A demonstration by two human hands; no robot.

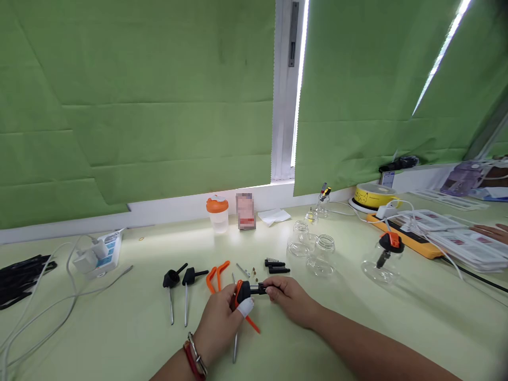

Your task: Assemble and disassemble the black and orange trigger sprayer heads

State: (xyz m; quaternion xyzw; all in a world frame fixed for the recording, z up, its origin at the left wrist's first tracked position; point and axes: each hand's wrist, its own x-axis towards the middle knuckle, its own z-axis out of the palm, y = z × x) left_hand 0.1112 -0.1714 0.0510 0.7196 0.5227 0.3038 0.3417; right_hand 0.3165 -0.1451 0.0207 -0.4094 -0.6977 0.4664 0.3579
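Observation:
My left hand [218, 320], with a white wrap on its thumb, is closed around a black and orange pump head [243, 291]. The fingers of my right hand [291, 300] pinch the black piece [260, 289] that sticks out of its right side. A metal tube [235, 346] points down from below my left hand, beside an orange strip [252, 324]. Just beyond my hands lie orange handle pieces [218, 275], a metal pin [243, 270], small brass-coloured bits [254, 273] and two black parts [278, 265], one with a spring showing. My fingers hide part of the pump head.
Two black heads with metal tubes [172, 279] lie at the left. Glass jars [321, 254] stand right of centre, and one more jar [381, 270] carries a black and orange top. A power strip [105, 256] with cables is far left. Another person's hand [494, 233] rests at the right edge.

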